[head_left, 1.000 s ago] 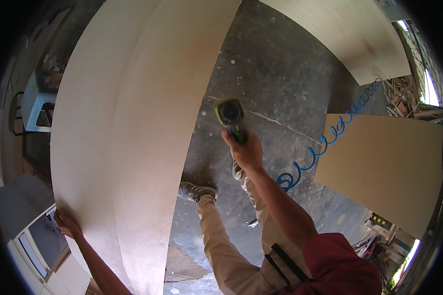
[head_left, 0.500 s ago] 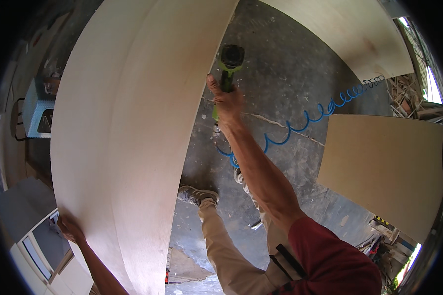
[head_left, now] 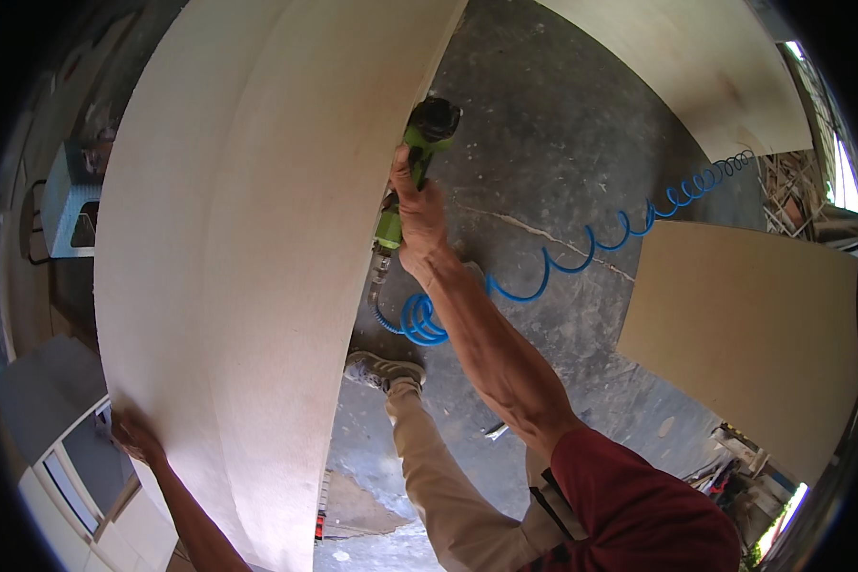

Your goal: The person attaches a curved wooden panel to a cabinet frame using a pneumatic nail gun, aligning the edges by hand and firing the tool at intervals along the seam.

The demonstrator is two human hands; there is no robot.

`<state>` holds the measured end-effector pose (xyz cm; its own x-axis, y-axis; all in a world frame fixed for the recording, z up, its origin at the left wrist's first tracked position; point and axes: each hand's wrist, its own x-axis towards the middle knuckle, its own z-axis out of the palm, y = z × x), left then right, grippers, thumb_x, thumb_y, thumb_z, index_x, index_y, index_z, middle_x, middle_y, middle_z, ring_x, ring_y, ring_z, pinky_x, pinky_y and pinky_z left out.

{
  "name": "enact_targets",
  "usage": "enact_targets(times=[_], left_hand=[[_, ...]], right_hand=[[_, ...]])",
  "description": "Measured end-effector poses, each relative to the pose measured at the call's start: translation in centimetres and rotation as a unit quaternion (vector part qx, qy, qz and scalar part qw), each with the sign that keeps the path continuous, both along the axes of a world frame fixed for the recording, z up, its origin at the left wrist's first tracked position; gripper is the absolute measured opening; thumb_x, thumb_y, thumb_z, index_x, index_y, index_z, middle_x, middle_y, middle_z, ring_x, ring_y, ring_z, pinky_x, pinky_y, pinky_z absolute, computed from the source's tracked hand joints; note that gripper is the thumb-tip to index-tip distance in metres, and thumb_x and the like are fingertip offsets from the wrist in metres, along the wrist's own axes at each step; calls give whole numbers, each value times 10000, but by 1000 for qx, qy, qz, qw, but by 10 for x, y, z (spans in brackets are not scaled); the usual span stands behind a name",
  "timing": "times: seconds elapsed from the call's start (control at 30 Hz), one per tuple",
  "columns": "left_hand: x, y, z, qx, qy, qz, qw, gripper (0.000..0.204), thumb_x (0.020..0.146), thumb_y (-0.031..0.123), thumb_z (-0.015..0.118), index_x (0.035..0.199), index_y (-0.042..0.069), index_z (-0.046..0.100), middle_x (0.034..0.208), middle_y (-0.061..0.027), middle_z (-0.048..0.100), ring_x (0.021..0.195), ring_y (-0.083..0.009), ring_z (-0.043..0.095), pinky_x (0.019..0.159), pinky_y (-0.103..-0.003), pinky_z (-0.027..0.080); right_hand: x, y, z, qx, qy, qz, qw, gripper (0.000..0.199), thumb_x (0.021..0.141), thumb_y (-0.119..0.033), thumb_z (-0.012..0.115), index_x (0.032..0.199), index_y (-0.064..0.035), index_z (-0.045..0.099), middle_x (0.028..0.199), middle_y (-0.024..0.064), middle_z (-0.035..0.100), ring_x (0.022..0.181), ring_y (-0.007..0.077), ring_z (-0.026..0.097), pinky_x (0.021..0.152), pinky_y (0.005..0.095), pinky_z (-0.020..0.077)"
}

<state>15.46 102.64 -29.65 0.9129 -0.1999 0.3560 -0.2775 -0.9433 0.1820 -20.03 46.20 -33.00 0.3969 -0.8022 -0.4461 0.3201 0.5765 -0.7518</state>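
My right hand point(head_left: 419, 214) is closed round the grip of a green and black air nail gun point(head_left: 432, 132), held against the right edge of a large pale plywood panel point(head_left: 229, 238). A blue coiled air hose point(head_left: 572, 259) runs from a metal fitting at the gun's lower end and passes behind my forearm. At the lower left, my left hand point(head_left: 140, 439) grips the panel's other long edge, its fingers partly hidden there. The gun's nose, on the panel side, cannot be made out.
Another pale board point(head_left: 696, 67) stands at the upper right, and a tan board point(head_left: 744, 334) lies below it. Scrap wood point(head_left: 791, 191) is piled at the far right. A metallic box point(head_left: 71, 205) stands left of the panel. My shoe point(head_left: 381, 370) is on the concrete floor point(head_left: 543, 133).
My right hand has brought the nail gun left, against the panel's edge, and tilted it. The hose's coils have shifted left with it. My left hand stays at its edge.
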Motion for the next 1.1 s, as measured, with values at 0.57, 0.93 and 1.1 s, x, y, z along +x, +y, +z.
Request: enact_targets(times=[0.57,0.93,1.1], left_hand=[[5,9,-20,44,5,15,999,659,1003,541,407,1368,18,576,1325,-282,573,1192,-438,569,1012,-525,429],[5,16,-28,29,35,14,999,714,1010,544,402,1396,-44,528,1379,-297,535,1267,-448,517,1101,-511,369],[36,42,-7,36,4,-15,999,726,1009,563,406,1397,-38,529,1347,-281,569,1238,-441,539,1090,-511,378]], right_hand=[[-9,27,9,41,73,40,996,541,860,-600,742,977,-80,649,795,-59,552,714,55,514,649,269,436],[-25,66,17,12,108,75,991,498,857,-605,738,846,-120,623,718,-75,513,662,40,461,587,262,376],[-22,101,17,22,110,70,991,533,848,-556,782,649,-182,458,610,-114,390,563,21,322,507,280,254]])
